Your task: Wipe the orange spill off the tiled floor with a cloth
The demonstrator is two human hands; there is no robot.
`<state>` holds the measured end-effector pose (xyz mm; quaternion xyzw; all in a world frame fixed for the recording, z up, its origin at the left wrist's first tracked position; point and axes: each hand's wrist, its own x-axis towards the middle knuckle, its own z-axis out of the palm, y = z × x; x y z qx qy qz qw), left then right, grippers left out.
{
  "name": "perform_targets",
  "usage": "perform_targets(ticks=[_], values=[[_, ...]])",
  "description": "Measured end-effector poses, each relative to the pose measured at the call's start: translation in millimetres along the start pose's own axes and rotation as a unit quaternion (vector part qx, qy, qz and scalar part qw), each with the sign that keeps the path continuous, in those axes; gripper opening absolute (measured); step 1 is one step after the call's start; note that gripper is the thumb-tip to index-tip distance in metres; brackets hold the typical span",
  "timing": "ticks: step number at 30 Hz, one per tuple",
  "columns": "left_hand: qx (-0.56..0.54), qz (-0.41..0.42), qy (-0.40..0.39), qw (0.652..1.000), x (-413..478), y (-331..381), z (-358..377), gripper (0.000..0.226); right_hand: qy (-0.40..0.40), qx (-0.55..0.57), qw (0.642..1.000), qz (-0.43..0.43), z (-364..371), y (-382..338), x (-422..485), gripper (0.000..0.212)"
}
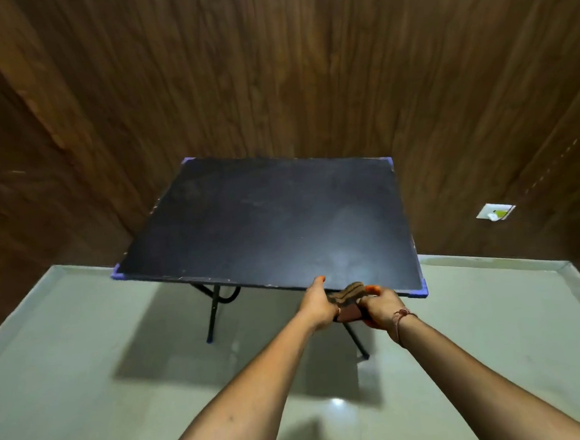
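Note:
A small brown patterned cloth (pixel 349 296) is bunched between both my hands at the near edge of a black folding table (pixel 268 221). My left hand (pixel 316 304) grips its left side, thumb lying on the table edge. My right hand (pixel 380 304) grips its right side with curled fingers; a thread band circles that wrist. Pale green tiled floor (pixel 85 354) spreads below. No orange spill shows on the visible floor.
The table stands on thin black legs (pixel 214 311) with blue corner caps, against dark wood-panelled walls (pixel 271 66). A white wall socket (pixel 494 212) sits low on the right wall. A pale skirting runs along the floor's edges.

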<state>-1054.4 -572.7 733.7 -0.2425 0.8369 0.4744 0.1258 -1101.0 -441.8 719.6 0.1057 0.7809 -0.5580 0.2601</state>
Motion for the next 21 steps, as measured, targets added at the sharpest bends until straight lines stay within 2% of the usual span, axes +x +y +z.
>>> perform_targets(ticks=[4, 5, 7, 11, 19, 21], values=[[0.011, 0.08, 0.053, 0.995, 77, 34, 9, 0.062, 0.096, -0.032, 0.992, -0.075, -22, -27, 77, 0.038], [0.011, 0.094, 0.052, 0.994, 98, 39, 16, 0.06, 0.118, -0.042, 0.988, -0.086, -28, -27, 96, 0.04], [0.016, 0.092, -0.001, 0.996, 123, 39, 30, 0.055, 0.144, -0.067, 0.985, -0.068, -34, -16, 118, 0.041], [0.037, 0.044, -0.111, 0.992, 139, 15, 59, 0.04, 0.131, -0.152, 0.979, 0.024, -41, 26, 135, 0.031], [0.062, 0.068, -0.166, 0.982, 139, 7, 67, 0.036, 0.12, -0.201, 0.972, 0.031, -39, 32, 129, 0.032], [0.034, 0.072, -0.143, 0.987, 127, 10, 63, 0.035, 0.123, -0.201, 0.972, 0.03, -37, 32, 113, 0.034]])
